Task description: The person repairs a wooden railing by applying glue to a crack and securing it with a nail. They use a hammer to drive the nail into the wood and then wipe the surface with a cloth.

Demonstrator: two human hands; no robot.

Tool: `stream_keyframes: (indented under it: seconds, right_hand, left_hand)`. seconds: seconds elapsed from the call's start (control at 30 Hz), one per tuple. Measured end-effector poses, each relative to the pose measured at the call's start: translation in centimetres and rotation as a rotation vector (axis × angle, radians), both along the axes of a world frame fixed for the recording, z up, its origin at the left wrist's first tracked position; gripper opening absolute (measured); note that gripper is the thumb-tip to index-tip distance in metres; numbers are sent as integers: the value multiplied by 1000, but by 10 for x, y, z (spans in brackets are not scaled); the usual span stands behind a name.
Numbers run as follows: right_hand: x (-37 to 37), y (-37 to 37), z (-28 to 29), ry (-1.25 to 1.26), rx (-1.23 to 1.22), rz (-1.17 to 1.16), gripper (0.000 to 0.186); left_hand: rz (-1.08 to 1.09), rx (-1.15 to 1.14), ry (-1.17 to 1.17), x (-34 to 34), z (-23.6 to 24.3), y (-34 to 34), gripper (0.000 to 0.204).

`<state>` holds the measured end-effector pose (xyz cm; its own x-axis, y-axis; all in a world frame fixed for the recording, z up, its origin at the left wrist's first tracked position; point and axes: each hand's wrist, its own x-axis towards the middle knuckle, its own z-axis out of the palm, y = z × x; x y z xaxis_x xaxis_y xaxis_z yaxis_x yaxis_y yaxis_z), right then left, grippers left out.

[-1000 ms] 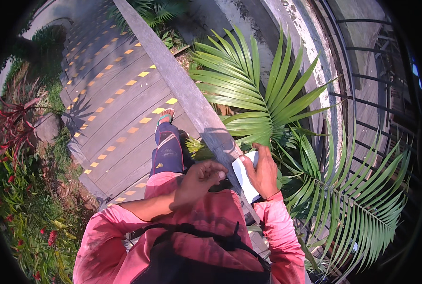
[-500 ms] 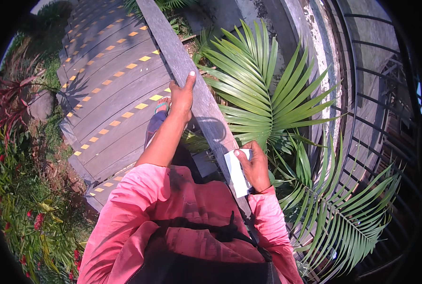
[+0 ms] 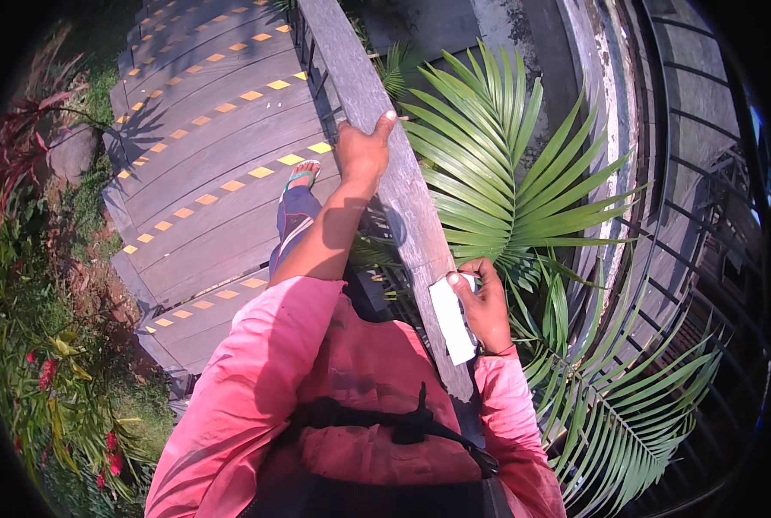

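- L hand (image 3: 364, 154): clasped on L edge of wooden rail (image 3: 351, 73), thumb up on top
- R hand (image 3: 484, 311): R side of rail, gripping white sheet (image 3: 453, 321), thumb on top
- White sheet: over rail's top, nearer body than L hand
- Palm frond (image 3: 515, 203): R of rail
- Steps w/ yellow marks (image 3: 217, 155): L of rail

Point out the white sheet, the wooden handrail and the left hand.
White sheet (image 3: 456, 330), head view: lower half of its bare face.
Wooden handrail (image 3: 415, 203), head view: its top surface, partway along.
Left hand (image 3: 364, 154), head view: back of the hand.
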<state>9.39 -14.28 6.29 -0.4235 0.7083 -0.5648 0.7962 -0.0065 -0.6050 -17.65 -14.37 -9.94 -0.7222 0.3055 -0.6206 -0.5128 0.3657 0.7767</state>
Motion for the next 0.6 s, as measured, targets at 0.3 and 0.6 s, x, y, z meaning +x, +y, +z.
stream_keyframes:
  seconds: [0.3, 0.6]
  right_hand:
    - [36, -17, 20, -75, 22, 6, 50]
    - [8, -3, 15, -97, 36, 95, 54]
  left_hand:
    - [-7, -72, 58, 0, -11, -3, 80]
    - [-16, -54, 26, -7, -19, -3, 80]
